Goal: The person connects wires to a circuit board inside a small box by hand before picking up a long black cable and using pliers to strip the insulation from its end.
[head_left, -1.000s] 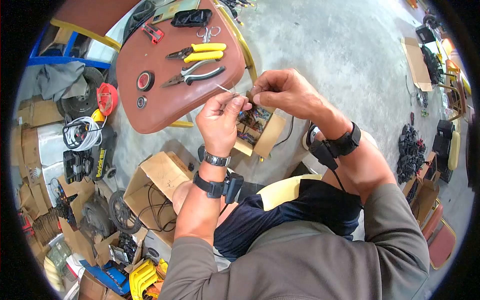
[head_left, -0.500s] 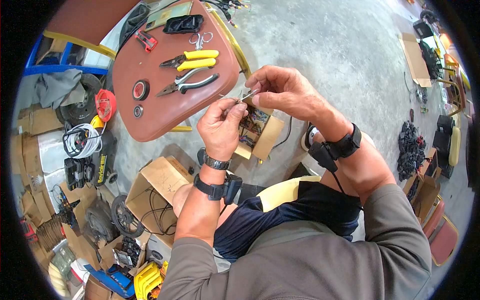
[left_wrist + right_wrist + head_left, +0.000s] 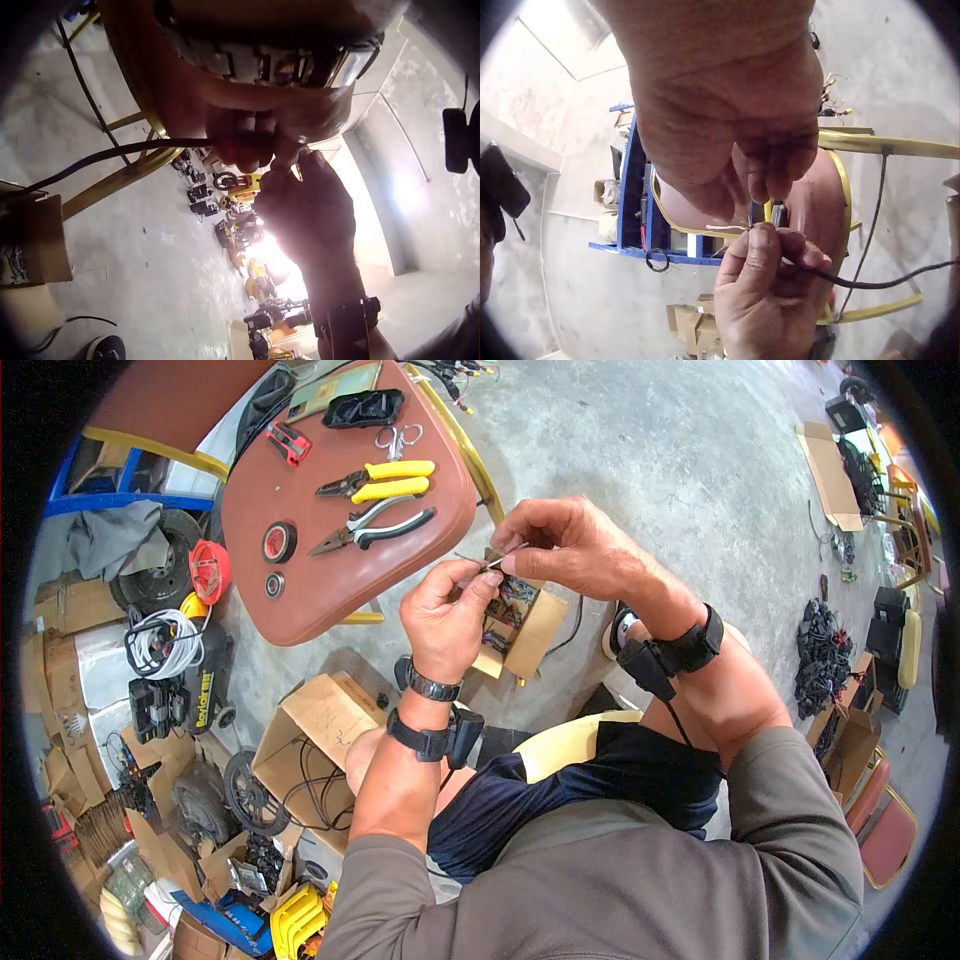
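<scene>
My left hand (image 3: 447,618) pinches the end of a black cable (image 3: 862,285) between thumb and fingers. Thin bare-looking strands and a white wire (image 3: 726,226) stick out past its thumb tip. Close beside it, my right hand (image 3: 565,543) has thumb and index finger brought together at the wire end. In the right wrist view the right palm hangs over the wires and partly hides its own fingertips. The left wrist view shows both hands meeting in shadow, with the cable trailing away to the left.
On the brown chair seat (image 3: 330,575) lie yellow-handled pliers (image 3: 395,480), grey-and-black pliers (image 3: 375,526), scissors (image 3: 398,440), a red cutter (image 3: 289,443) and a tape roll (image 3: 279,542). A cardboard box (image 3: 535,635) of wiring stands below the hands; another box (image 3: 310,730) holds black cables.
The white wire pointed up left from the left hand one second ago; it now lies toward the right fingers. The right hand has come down closer to the left thumb.
</scene>
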Available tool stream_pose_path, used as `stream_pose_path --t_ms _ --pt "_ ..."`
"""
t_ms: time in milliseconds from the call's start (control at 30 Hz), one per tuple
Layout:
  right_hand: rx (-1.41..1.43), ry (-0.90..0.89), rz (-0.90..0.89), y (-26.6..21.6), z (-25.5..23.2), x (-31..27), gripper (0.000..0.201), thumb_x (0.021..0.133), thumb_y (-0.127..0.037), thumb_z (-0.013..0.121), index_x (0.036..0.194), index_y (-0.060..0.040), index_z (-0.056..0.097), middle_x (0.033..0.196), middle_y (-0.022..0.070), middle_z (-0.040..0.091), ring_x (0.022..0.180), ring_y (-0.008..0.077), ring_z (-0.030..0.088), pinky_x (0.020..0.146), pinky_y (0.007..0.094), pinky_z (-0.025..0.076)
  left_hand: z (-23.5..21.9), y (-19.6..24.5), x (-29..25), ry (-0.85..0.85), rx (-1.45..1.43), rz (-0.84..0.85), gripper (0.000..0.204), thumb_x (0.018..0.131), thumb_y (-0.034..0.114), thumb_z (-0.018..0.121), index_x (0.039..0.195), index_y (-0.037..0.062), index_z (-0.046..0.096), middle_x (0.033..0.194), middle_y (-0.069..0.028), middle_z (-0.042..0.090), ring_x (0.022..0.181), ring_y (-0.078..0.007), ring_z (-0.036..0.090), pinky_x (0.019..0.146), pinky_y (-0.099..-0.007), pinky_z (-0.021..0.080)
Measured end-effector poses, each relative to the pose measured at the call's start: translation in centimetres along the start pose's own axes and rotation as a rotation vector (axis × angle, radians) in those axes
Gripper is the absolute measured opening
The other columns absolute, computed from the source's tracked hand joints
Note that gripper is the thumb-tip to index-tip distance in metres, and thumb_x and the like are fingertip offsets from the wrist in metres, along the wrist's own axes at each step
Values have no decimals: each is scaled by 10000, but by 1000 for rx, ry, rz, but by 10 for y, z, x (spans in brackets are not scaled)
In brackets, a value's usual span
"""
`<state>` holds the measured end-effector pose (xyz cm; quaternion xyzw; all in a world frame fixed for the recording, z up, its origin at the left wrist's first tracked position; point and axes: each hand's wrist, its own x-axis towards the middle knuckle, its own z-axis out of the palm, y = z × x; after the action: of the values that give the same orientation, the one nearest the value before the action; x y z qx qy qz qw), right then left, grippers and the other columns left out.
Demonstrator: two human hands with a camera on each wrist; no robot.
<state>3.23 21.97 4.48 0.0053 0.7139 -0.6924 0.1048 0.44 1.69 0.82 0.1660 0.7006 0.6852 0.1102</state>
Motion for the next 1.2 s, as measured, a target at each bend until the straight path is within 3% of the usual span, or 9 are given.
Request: stream_pose_path --t_ms 233,667,833,1200 --pt "-28 26 -39 -3 1 -3 80 899 -65 692 967 -24 699 864 -6 661 836 62 577 778 252 493 1 -2 -2 -62 22 6 108 858 4 745 945 -17 685 817 -13 681 726 -61 615 632 -228 513" --pt "82 35 66 6 0 1 126 908 -109 681 920 13 708 846 6 676 807 60 592 752 249 500 -2 0 -1 -141 17 28 85 851 -19 735 912 -22 676 812 -29 668 743 -77 610 661 -240 506" --pt "189 26 90 6 -2 2 120 890 -98 684 913 17 711 836 15 682 798 76 608 750 255 504 -8 2 -1 -210 -9 17 87 884 -7 706 963 -32 679 922 -86 698 819 -155 678 758 -291 565" --pt "-10 71 97 4 -3 1 97 894 -83 677 897 8 710 833 12 690 800 76 606 761 257 506 -6 6 0 -235 -55 -29 94 911 28 683 989 -25 678 897 -91 713 821 -165 685 779 -306 555"
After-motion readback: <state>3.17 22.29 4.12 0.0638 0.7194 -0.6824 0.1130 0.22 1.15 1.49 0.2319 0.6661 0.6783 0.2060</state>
